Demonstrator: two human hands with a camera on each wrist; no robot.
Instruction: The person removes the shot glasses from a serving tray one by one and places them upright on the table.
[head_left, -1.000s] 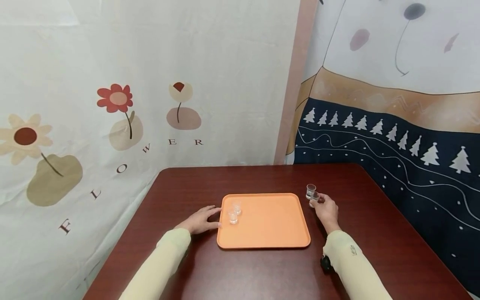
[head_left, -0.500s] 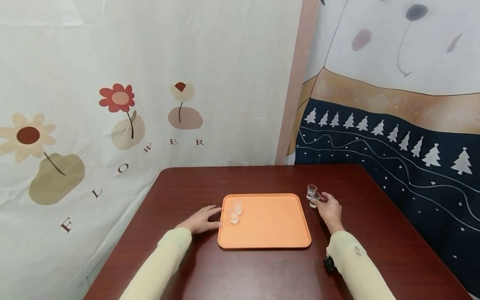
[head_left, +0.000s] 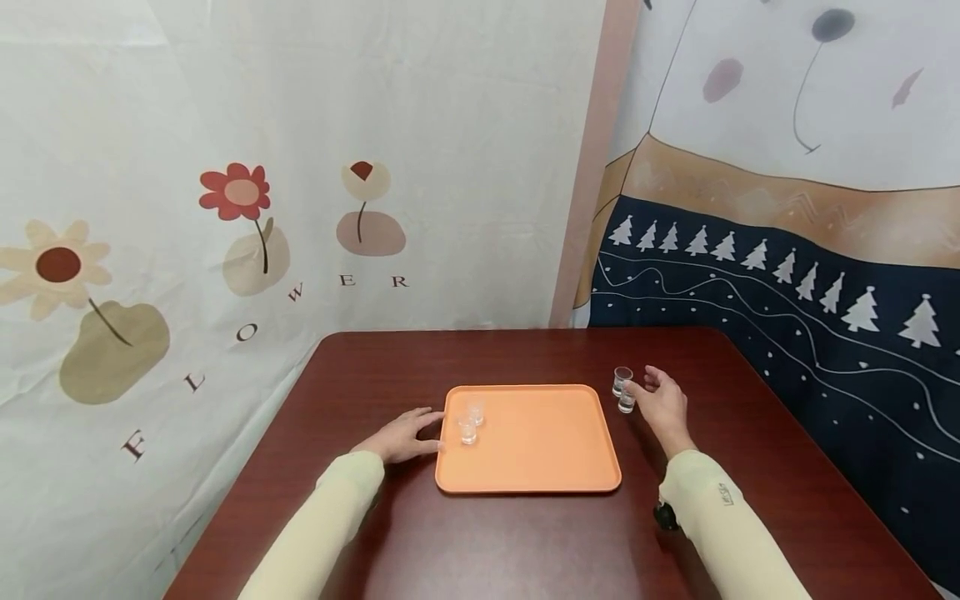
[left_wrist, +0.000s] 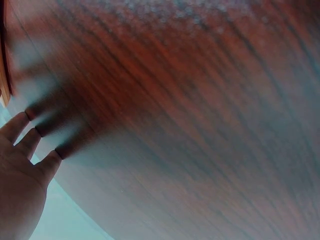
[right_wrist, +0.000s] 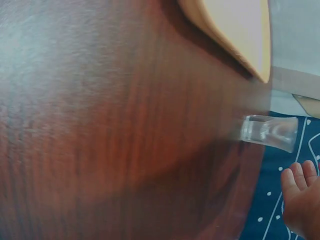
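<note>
In the head view, my left hand (head_left: pixel 401 437) lies at the left edge of an orange tray (head_left: pixel 543 442), its fingers spread and thumb tip by the rim. Two small clear shot glasses stand on the tray's left part, one nearer (head_left: pixel 468 432) and one behind it (head_left: pixel 476 412). Right of the tray, two more shot glasses stand upright on the table, a rear glass (head_left: pixel 622 379) and a front glass (head_left: pixel 626 402). My right hand (head_left: pixel 664 408) is beside the front one with relaxed fingers. The right wrist view shows a glass (right_wrist: pixel 270 132) apart from the fingertips.
Everything stands on a dark red-brown wooden table (head_left: pixel 480 542). A pale curtain with flower prints (head_left: pixel 236 192) hangs at the back and left. Another cloth with white trees on dark blue (head_left: pixel 750 317) hangs along the right.
My right hand has let go of the front glass and drawn slightly back to the right, its fingers lifting away. The left hand and the tray stay put.
</note>
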